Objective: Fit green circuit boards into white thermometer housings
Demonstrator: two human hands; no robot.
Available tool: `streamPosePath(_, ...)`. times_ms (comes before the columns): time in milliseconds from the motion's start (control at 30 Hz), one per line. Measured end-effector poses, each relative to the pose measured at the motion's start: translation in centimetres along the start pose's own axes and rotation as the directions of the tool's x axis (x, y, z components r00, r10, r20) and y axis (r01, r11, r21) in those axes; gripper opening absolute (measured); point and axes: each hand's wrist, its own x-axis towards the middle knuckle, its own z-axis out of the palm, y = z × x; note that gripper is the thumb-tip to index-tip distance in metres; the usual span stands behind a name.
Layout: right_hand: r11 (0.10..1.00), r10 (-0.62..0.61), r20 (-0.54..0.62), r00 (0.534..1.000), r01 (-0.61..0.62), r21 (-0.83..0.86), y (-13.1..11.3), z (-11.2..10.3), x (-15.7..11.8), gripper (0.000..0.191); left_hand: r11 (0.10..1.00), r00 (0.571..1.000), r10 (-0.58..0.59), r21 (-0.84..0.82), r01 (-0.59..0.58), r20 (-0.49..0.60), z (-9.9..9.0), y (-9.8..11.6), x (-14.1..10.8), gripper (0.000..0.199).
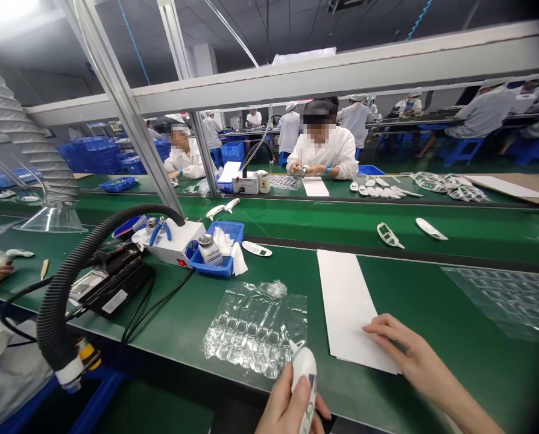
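Note:
My left hand [283,404] is wrapped around a white ear thermometer [304,367], holding it upright near the table's front edge. Its narrow probe tip points up and to the left, and a grey display and buttons show on its side. A sheet of clear plastic blister pockets [251,331] lies flat just beyond it. My right hand [400,343] rests over the near right edge of a stack of white paper [348,301]. Its fingers are stretched out, with nothing seen in them.
A blue tray [210,268] holds a bottle and tissues, beside a white box [179,241]. A black flexible hose [70,271] arches at left. Housings [389,235] lie on the green conveyor [296,220]. Another clear sheet [509,298] lies right. A co-worker [324,144] sits opposite.

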Motion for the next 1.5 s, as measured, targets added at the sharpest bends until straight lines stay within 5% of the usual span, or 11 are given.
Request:
streamPosePath(100,0.998,0.043,0.097,0.994,-0.038,-0.05,2.1,-1.2,0.0,0.028,0.994,0.989,0.102,0.022,-0.105,0.107,1.9,1.4,1.9,0.084)
streamPosePath(300,0.996,0.018,0.136,0.991,-0.006,-0.087,1.1,-0.3,-1.5,0.021,0.892,0.95,0.264,0.333,-0.306,0.168,4.9,2.3,5.5,0.048)
streamPosePath(433,0.996,0.011,0.057,0.998,-0.006,-0.094,1.1,0.9,-2.3,0.021,0.82,0.946,0.289,0.471,-0.324,0.147,5.6,2.0,6.8,0.047)
streamPosePath(700,0.997,-0.005,-0.036,0.999,0.002,-0.077,2.4,0.6,-2.7,0.021,0.848,0.953,0.265,0.437,-0.301,0.145,5.3,1.4,7.4,0.047)
streamPosePath(1000,0.987,-0.045,-0.01,0.999,0.043,-0.153,3.3,-0.3,-3.1,0.019,0.836,0.961,0.241,0.474,-0.276,0.134,5.6,2.1,6.9,0.05)
streamPosePath(1200,0.968,0.034,0.043,0.998,-0.023,-0.252,2.6,0.4,-2.8,0.025,0.833,0.959,0.252,0.475,-0.284,0.132,5.5,1.8,6.8,0.051)
streamPosePath(1367,0.999,0.028,-0.233,0.972,-0.023,0.023,2.6,0.2,-3.6,0.024,0.837,0.947,0.291,0.444,-0.32,0.135,5.4,1.5,7.1,0.05)
streamPosePath(1433,0.984,0.118,-0.338,0.934,-0.063,0.169,1.0,-0.1,-3.9,0.022,0.882,0.946,0.285,0.345,-0.322,0.155,5.6,1.6,7.2,0.052)
streamPosePath(1500,0.968,0.149,-0.318,0.936,-0.072,0.242,-1.8,-0.1,-3.8,0.021,0.945,0.958,0.233,0.194,-0.264,0.168,5.9,1.8,7.2,0.059)
